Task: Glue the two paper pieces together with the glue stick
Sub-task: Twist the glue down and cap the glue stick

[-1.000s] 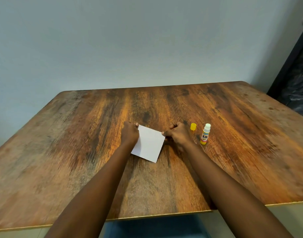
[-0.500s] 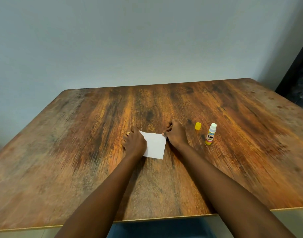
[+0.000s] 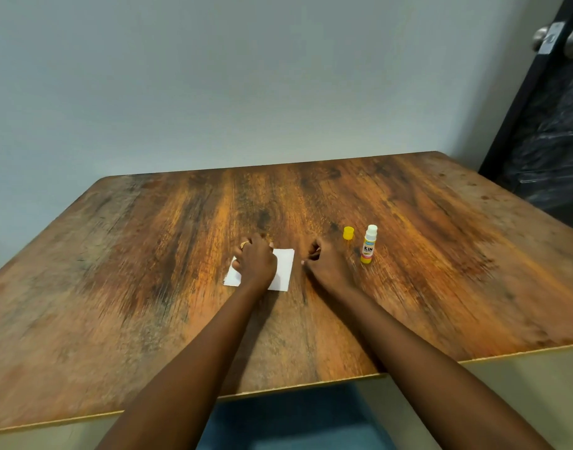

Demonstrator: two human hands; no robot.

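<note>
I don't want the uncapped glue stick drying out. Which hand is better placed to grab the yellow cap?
Right. The right hand lies off the paper, holding nothing, close to the yellow cap and glue stick; the left hand rests on the paper, farther away.
</note>
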